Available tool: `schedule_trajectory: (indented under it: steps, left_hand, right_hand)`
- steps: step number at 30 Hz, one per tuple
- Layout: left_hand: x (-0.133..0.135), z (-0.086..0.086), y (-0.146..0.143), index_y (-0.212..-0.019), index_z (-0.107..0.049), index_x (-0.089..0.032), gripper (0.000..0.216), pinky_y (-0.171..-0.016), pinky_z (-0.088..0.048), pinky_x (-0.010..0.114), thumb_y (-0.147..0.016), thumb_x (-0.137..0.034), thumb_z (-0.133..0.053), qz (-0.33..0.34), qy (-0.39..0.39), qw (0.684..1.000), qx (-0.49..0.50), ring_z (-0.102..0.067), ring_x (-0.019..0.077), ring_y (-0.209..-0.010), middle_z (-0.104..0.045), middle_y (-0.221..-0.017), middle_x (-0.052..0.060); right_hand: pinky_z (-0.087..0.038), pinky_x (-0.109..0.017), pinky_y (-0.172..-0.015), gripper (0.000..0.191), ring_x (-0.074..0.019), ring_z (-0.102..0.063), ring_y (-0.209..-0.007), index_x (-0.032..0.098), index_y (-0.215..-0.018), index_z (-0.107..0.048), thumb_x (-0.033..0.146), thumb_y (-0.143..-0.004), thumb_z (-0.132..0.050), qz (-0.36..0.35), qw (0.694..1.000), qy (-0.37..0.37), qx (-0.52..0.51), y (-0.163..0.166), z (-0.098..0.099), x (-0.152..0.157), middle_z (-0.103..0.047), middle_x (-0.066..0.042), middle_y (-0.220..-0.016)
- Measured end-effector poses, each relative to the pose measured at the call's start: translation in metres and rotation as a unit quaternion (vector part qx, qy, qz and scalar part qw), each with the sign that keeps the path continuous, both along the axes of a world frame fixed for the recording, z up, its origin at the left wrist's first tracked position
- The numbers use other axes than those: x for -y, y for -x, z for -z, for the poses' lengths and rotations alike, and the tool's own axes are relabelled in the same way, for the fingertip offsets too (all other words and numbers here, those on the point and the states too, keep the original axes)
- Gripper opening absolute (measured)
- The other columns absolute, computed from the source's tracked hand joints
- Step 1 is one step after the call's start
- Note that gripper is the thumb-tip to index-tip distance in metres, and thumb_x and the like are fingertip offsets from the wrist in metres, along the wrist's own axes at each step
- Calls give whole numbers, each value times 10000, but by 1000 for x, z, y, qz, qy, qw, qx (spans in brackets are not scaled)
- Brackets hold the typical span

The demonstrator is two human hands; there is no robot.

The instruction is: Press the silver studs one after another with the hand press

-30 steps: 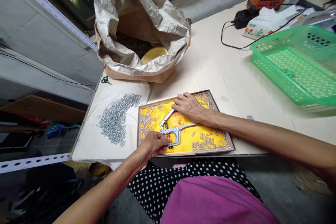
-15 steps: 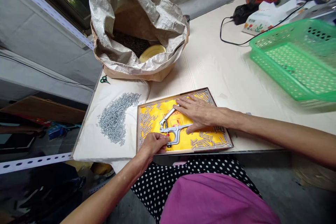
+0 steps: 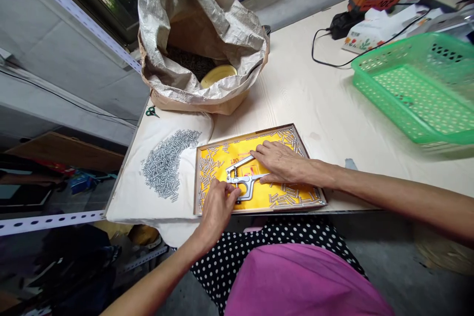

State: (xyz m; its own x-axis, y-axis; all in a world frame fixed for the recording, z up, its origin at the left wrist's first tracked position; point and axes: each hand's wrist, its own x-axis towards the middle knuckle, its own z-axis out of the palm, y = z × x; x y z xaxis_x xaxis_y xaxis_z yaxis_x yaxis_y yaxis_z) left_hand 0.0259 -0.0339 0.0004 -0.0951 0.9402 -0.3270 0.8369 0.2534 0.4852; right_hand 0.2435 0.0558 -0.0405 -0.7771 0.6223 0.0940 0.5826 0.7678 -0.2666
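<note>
Hand pliers [image 3: 246, 181] of grey metal, like snap-fastener pliers, lie in a shallow tray [image 3: 244, 136] lined with yellow. My right hand [image 3: 279, 162] grips the two handles, fingers over the upper lever and thumb at the lower one. At the jaw end, my left hand [image 3: 218, 202] is closed in a pinch; what its fingertips hold is hidden. Small metal springs [image 3: 211, 170] lie along the tray's left side, and more of them lie along its other edges. Left of the tray, a large heap of similar springs [image 3: 166, 165] rests on white cloth [image 3: 128, 192].
Behind the tray stands an open woven sack [image 3: 202, 101] with dark small pieces and a yellow bowl [image 3: 218, 75] inside. A green basket [image 3: 411, 123] sits at the right. Small green-handled scissors [image 3: 151, 111] lie by the left edge. A cable [image 3: 326, 63] runs from a black adapter [image 3: 340, 24].
My right fingers have curled round the pliers' upper lever, and the handles are closer together. My left hand has shifted up over the jaw, covering more of it.
</note>
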Motion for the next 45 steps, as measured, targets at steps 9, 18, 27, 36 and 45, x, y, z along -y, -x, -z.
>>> schedule_trajectory:
  steps: [9, 18, 27, 36, 45]
  left_hand:
    - [-47, 15, -17, -1405, -421, -117, 652, -1022, -479, 479, -838, -279, -697, 284, -158, 938, -122, -565, 304, -1174, -610, -1259, 178]
    - [-60, 11, -21, -1027, -633, -156, 151, -923, -511, 417, -886, -179, -584, 304, -134, 923, -192, -606, 270, -1001, -677, -996, 120]
    - [-63, 15, -8, -1368, -499, -74, 540, -1078, -447, 450, -876, -216, -674, 258, -186, 939, -131, -528, 313, -1301, -571, -1386, 225]
    - [-29, -11, 72, -1046, -735, -167, 258, -934, -503, 398, -958, -318, -544, 56, -304, 944, -117, -631, 253, -1006, -700, -1019, 105]
    - [-19, -2, 84, -856, -747, -186, 241, -728, -460, 289, -933, -303, -551, -43, -237, 966, -96, -620, 180, -768, -685, -846, 44]
  right_hand:
    - [-419, -401, -841, 297, -268, -490, -980, 103, -1178, -554, 263, -928, -571, -6, 998, -41, -38, 11, -13, 9, -606, -151, -1099]
    - [-384, -355, -727, 186, -241, -507, -888, 163, -957, -588, 71, -941, -427, 32, 999, -21, 19, 24, 6, 2, -627, -111, -948]
    - [-434, -393, -833, 183, -280, -523, -1046, 141, -1088, -594, 227, -927, -602, 39, 997, -68, -20, 22, 1, -5, -625, -146, -1106]
    - [-381, -358, -762, 231, -193, -487, -758, 208, -916, -534, 119, -1006, -341, 0, 999, 27, -21, 26, -2, 11, -609, -49, -901]
    - [-151, -327, -565, 148, -153, -395, -615, 213, -933, -505, 154, -980, -378, -5, 998, -30, -50, 40, -16, 11, -588, -34, -834]
